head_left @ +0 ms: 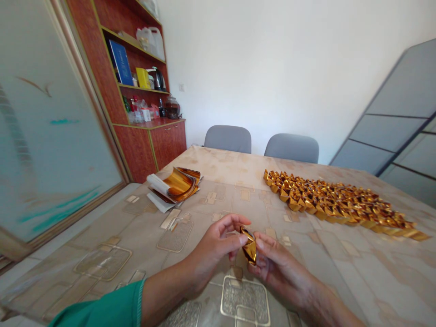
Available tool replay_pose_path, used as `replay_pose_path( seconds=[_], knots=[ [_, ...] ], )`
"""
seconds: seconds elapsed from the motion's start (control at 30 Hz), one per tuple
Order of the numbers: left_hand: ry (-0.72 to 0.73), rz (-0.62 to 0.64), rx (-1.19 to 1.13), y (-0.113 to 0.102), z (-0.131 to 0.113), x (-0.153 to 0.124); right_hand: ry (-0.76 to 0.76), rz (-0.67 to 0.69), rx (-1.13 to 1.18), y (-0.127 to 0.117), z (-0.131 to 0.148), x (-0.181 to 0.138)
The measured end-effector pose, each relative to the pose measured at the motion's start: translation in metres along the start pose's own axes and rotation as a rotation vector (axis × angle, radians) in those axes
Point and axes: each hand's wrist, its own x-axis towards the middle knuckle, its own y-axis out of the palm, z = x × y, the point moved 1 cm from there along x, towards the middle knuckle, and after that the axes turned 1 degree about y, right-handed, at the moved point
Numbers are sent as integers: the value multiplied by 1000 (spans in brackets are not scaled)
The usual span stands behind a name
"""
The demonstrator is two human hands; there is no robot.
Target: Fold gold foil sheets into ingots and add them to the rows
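Observation:
A small folded gold foil paper ingot [250, 249] is held up over the table, between my two hands. My left hand [221, 238] pinches it from the left, with the thumb on its upper part. From the right, the thumb and fingers of my right hand [277, 261] grip its other side. Its underside is hidden by my fingers. To the left lies a loose stack of gold foil paper sheets [182, 184], curled up and showing white backs. Many finished gold paper ingots [327, 200] stand in tight rows on the right of the table.
The table [112, 268] has a patterned cover under clear plastic. Two grey chairs [228, 138] stand at its far side. A red-brown shelf cabinet [146, 145] with jugs, a kettle and boxes is at the back left, beside a frosted glass door [51, 136].

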Motion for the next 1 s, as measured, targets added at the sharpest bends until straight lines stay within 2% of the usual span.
replay_pose_path(
  seconds=[0.2,0.37,0.57,1.0],
  knots=[
    [-51,-67,-73,2,9,-1,-4,64,21,0,-4,3],
    [-65,-31,-76,2,9,0,21,114,27,1,-5,2],
    [-51,-52,-46,5,8,-3,29,69,27,-1,-4,1],
    [-29,-73,33,1,10,0,22,65,-27,-2,-8,4]
  ],
)
